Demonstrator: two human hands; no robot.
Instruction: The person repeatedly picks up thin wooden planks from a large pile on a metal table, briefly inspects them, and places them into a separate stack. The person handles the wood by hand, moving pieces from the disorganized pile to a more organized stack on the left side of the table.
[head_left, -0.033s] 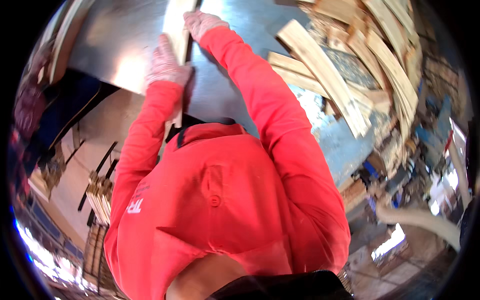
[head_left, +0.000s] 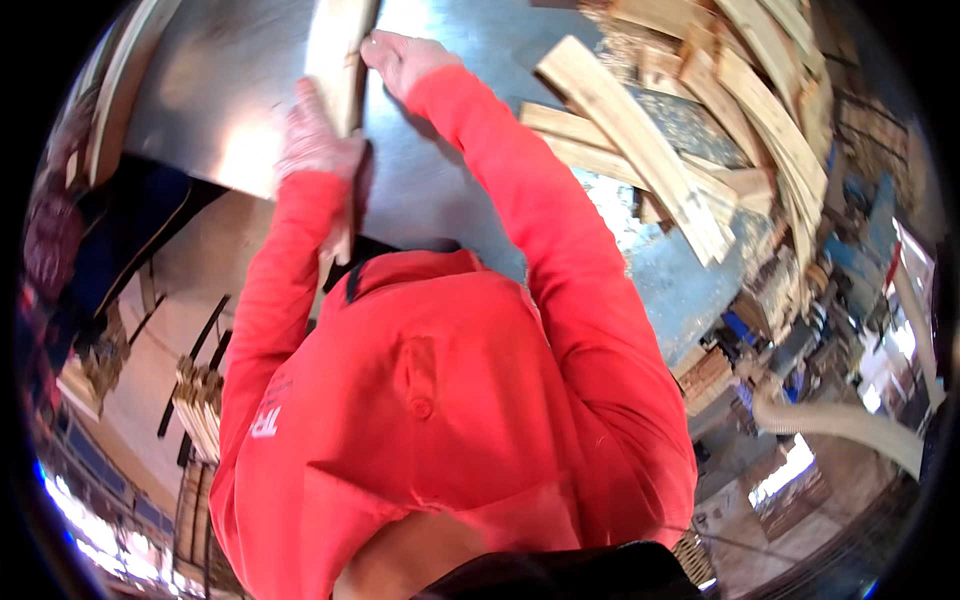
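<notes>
Nothing has shifted since the earlier frame — both gloved hands sit as they did on the long pale wooden board [head_left: 335, 60] that lies lengthwise on the shiny metal table [head_left: 440, 180], running away from the person. The left hand [head_left: 315, 135] lies flat against the board's left edge, fingers extended; the right hand [head_left: 400, 60] curls over its right edge further up, fingers bent on the wood. The board looks stiff, dry and fairly light, and likely to slide on the slick metal — best gripped by its long edges, one hand either side. A heap of similar planks [head_left: 690, 130] lies to the right.
</notes>
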